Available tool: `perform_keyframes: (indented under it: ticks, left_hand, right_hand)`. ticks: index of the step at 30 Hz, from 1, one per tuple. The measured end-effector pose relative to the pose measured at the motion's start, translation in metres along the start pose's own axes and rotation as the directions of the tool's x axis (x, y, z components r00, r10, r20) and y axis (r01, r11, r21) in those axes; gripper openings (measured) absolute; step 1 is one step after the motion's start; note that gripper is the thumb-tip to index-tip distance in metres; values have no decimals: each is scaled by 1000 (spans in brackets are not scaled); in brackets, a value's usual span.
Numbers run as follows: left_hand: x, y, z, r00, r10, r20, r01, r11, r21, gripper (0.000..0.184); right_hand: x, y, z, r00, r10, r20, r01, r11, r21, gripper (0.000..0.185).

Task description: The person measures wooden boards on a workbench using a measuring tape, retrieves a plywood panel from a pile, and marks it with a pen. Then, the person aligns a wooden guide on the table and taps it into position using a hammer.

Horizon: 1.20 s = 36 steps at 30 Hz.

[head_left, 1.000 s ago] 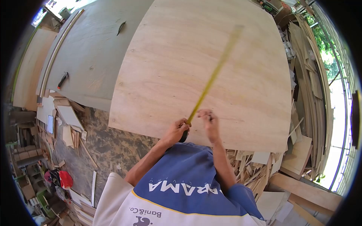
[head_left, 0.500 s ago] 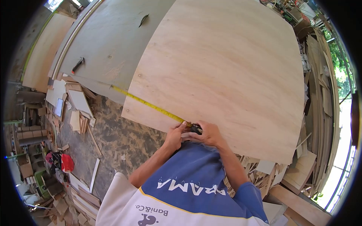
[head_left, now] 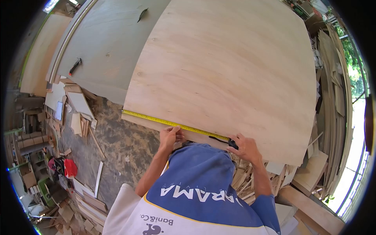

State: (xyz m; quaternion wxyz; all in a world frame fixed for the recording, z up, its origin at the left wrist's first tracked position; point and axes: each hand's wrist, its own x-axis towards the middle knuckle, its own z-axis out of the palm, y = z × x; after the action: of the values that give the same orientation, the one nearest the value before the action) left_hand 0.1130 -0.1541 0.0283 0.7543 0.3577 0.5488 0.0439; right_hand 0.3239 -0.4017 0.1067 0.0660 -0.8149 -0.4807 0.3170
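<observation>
A yellow tape measure blade (head_left: 150, 118) lies extended along the near edge of a large plywood sheet (head_left: 219, 70), its far end at the sheet's left corner. My right hand (head_left: 247, 149) is closed around the black tape measure case (head_left: 233, 144) at the near edge. A dark strap (head_left: 217, 139) trails leftward from the case. At the blade's middle, my left hand (head_left: 170, 138) has its fingers curled and its thumb against the blade.
Left of the plywood, a grey surface (head_left: 105, 43) carries a red-and-black cutter (head_left: 75, 66) and a small dark object (head_left: 142, 15). Wood offcuts (head_left: 82, 102) lie on the stained floor (head_left: 121, 145). Stacked boards (head_left: 333, 78) stand at the right.
My right hand has moved right with the tape case, drawing out more blade. The blade's end has come to the sheet's left corner. My left hand has slid left, apart from the right.
</observation>
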Motion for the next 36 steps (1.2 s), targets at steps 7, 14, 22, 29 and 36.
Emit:
perform_keyframes:
  ticks: [7,14,22,29,36]
  left_hand:
    - [10,19,-12,996,82,-39,-73,980,182,22]
    - [10,31,-18,993,92,-71,-65,947,315,23]
    - [6,35,-14,987,136,-83,-96,924,370,26]
    - [11,33,-18,993,104,-53,-82,945,318,27]
    - [14,29,-20,989,142,-44,-117,927,356,26]
  right_hand:
    - [3,-5,10,998,19,-63,-17,999,39,47]
    - [-13,-4,21,995,95,-38,-94,995,32,48]
    - [-15,-14,25,986,166,-20,-165,986,29,48]
    - [-16,-17,30,982,160,-96,-160,987,6,49]
    - [-15,-19,25,983,178,-43,-177,984,37,46]
